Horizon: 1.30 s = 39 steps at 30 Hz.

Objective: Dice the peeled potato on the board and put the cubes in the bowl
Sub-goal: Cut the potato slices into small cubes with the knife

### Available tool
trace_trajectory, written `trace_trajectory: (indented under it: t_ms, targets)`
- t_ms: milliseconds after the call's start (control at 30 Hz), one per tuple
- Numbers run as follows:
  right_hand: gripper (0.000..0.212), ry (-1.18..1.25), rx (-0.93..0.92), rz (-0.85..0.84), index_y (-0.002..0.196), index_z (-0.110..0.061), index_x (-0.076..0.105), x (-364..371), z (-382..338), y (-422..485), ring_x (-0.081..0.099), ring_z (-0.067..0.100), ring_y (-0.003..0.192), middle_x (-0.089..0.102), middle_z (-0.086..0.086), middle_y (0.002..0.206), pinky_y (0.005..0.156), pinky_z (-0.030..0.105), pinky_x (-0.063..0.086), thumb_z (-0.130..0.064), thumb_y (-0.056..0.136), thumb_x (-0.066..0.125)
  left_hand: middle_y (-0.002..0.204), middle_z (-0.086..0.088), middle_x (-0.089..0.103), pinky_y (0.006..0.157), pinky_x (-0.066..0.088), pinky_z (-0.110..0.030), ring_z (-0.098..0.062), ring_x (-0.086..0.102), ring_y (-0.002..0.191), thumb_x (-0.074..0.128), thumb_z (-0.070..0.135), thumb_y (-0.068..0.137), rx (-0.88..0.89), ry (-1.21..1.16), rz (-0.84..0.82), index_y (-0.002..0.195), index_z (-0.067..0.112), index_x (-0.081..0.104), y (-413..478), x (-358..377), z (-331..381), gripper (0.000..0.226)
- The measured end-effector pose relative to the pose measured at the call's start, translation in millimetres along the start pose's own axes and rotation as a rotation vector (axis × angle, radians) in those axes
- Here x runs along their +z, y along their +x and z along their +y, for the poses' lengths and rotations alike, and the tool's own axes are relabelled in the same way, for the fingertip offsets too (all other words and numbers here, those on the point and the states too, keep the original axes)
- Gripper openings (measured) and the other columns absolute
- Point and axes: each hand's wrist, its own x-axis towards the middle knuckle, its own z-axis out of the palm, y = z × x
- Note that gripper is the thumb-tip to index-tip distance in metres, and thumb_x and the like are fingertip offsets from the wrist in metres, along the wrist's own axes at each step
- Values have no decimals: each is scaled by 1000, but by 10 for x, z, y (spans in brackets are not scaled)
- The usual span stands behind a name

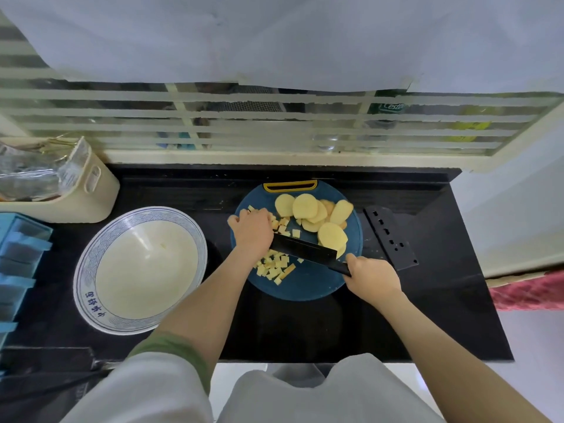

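A round blue board [305, 286] lies on a black counter [433, 306], its yellow grip [290, 185] on the far edge. Potato slices [305, 206] are heaped overlapping on the far and right part of the board, and one large slice [332, 236] lies just beyond the knife. The right hand [374, 277] is wrapped round the handle of a black knife [302, 248], whose wide blade runs slantwise across the board from the near right up to the left hand [251, 230]. That hand rests knuckles up on the board's left side at the far end of the blade, fingers bent downward; their tips are hidden, so I cannot tell whether they pinch anything. A few cut pieces [282, 228] show just beside it, beyond the blade. On the near side of the blade a loose pile of cubes [276, 267] sits on the board, against the left forearm. The bowl [88, 261], white with a blue patterned rim, stands on the counter left of the board, near it but apart. A black sheath [390, 236] with holes lies right of the board. A cream basket [97, 193] holding clear plastic stands at the far left, with blue drawers [18, 254] at the left edge
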Motion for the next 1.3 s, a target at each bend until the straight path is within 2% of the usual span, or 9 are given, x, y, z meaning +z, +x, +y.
trace_trajectory:
  t_ms: [133,233,333,500,700,867,1033,1167,1300]
  targets:
    - [24,36,45,-3,100,-17,49,35,96,-80,60,20,70,59,-3,86,59,31,43,-41,98,45,104,-3,62,86,28,-40,-24,46,109,36,23,100,-150,-50,25,109,17,58,-56,19,-73,24]
    - [21,101,129,-6,93,-19,46,77,157,-145,56,18,65,54,-7,77,59,31,47,-40,97,45,102,-4,63,87,27,-41,-24,47,107,32,29,103,-170,-61,41,109,16,59,-117,78,-130,31]
    - [21,228,244,18,86,-20,46,84,188,-184,57,17,61,54,-6,68,57,31,47,-38,96,47,95,-2,62,85,27,-39,-23,50,101,33,20,100,-134,-30,61,100,15,60,-177,110,-80,28]
    - [20,336,378,33,88,-17,49,64,174,-208,59,17,61,57,-3,69,60,32,52,-35,97,47,103,1,61,84,28,-38,-21,51,100,41,32,94,124,-50,64,108,19,58,-298,138,186,26]
    - [19,537,530,42,87,-17,52,113,148,-227,60,17,63,59,-1,70,61,33,52,-32,97,48,133,-2,47,102,24,-46,-24,38,124,54,51,85,415,22,-56,137,22,38,-361,218,666,62]
    - [19,589,601,39,89,-18,56,152,256,-290,61,18,63,62,0,71,62,35,54,-35,96,49,138,-5,36,110,14,-50,-26,29,131,67,36,79,700,404,-109,145,20,31,-213,249,996,76]
    - [19,602,635,21,88,-18,55,187,351,-317,61,18,63,62,0,70,63,36,55,-33,97,49,135,-2,42,112,10,-50,-25,31,129,64,36,82,847,462,-90,140,17,39,-48,240,960,66]
    - [17,623,641,14,89,-19,55,178,375,-296,61,17,63,62,1,72,58,32,52,-32,97,48,132,-3,44,108,15,-44,-24,34,125,61,56,78,817,364,-94,133,14,44,-82,274,864,71]
    - [17,646,641,17,90,-18,55,160,354,-236,61,16,63,61,0,72,58,30,52,-32,98,49,127,-3,48,102,21,-40,-23,37,118,54,67,75,565,198,-67,126,13,47,-189,350,841,74]
